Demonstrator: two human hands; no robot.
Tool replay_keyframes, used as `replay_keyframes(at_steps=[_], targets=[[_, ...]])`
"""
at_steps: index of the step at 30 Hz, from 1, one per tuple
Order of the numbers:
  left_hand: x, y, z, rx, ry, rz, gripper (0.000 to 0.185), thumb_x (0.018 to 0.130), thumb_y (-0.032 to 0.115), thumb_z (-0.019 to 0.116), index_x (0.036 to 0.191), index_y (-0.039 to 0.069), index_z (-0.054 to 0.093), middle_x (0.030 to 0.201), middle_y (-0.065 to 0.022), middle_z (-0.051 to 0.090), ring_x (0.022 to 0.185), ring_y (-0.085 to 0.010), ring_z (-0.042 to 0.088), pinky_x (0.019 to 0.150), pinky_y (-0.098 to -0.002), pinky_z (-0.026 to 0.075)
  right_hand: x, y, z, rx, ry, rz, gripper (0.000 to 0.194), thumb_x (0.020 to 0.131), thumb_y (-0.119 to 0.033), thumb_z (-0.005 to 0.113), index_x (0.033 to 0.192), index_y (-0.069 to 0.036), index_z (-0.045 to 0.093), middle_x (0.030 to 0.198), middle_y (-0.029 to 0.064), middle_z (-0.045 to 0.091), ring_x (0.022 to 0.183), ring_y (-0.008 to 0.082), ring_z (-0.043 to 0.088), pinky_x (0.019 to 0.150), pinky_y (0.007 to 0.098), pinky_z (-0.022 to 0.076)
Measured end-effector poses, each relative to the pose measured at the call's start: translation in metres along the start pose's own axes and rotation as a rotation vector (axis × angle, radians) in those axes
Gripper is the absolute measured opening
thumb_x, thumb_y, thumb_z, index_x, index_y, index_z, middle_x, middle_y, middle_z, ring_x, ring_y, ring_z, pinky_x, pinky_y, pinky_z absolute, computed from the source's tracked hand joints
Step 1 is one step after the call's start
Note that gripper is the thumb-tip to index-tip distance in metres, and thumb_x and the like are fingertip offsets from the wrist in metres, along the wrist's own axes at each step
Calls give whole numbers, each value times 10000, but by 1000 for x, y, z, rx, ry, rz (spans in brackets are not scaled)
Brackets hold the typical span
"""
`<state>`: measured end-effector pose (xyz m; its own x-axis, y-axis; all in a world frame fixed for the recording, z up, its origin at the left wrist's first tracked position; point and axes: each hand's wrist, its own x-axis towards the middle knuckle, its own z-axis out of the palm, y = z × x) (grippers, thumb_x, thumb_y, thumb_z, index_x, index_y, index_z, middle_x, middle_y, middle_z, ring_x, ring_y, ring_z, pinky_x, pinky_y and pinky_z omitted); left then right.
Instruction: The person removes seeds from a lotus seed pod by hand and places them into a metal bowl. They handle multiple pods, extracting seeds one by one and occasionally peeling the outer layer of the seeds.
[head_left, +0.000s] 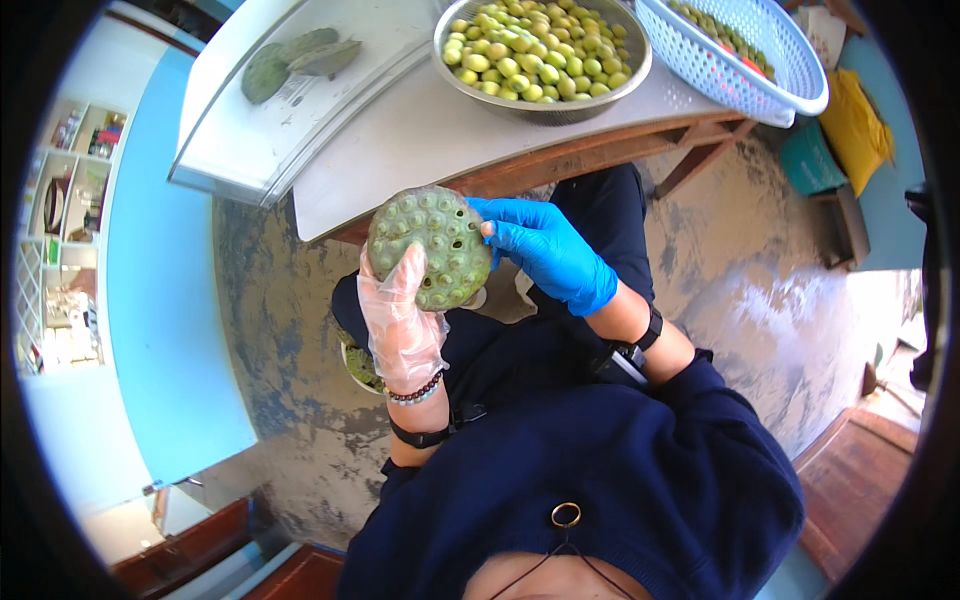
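Note:
My left hand (405, 322), in a clear plastic glove, holds a green lotus seed pod (427, 251) with the thumb across its face. Most of the pod's cells have seeds in them; several near the right edge are dark, open holes. At that edge is my right hand (551, 251) in a blue disposable glove. Its bare thumb tip shows through the glove beside the holes, and the other fingers reach partly behind the pod, where I cannot see them fully. Pod and hands are above my lap, in front of the table edge.
On the white table (390, 161) stand a metal bowl (540, 111) of green lotus seeds, a light-blue plastic basket (750, 90) and a clear-walled tray (217, 161) with several lotus pods (266, 73). A container (364, 367) of green pieces is beside my left leg. A teal bin (812, 159) stands at right.

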<state>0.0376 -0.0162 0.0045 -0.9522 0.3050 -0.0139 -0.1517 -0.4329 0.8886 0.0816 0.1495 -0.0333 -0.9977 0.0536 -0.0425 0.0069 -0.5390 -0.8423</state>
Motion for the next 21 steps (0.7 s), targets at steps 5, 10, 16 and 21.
replay_keyframes(at_steps=[5,10,16,21], targets=[[9,-10,-4,25,44,-24,449,918,146,633,1297,-49,493,1188,-186,626,1034,-282,663,888,-411,569,5,14,-14,99,-63,52,444,922,-170,678,1323,-4,582,1020,58,697,832,106,622,772,252,522],[14,-19,-8,61,61,-11,475,906,166,651,1299,-41,481,1175,-178,627,1018,-282,668,876,-410,572,5,21,-21,118,-88,139,284,928,-148,662,1162,13,659,908,62,712,711,113,660,674,253,552],[14,-23,-10,141,112,58,582,841,188,754,1307,-21,474,1151,-160,622,1019,-254,653,879,-387,567,4,14,-24,39,-96,219,176,920,-140,662,987,21,679,806,76,700,653,118,665,604,249,550],[17,-13,-12,169,5,19,701,762,224,856,1323,-6,504,1163,-103,636,1053,-189,624,957,-337,511,4,2,-18,-106,-82,287,140,896,-117,671,911,23,675,756,76,691,639,115,660,587,248,545]])
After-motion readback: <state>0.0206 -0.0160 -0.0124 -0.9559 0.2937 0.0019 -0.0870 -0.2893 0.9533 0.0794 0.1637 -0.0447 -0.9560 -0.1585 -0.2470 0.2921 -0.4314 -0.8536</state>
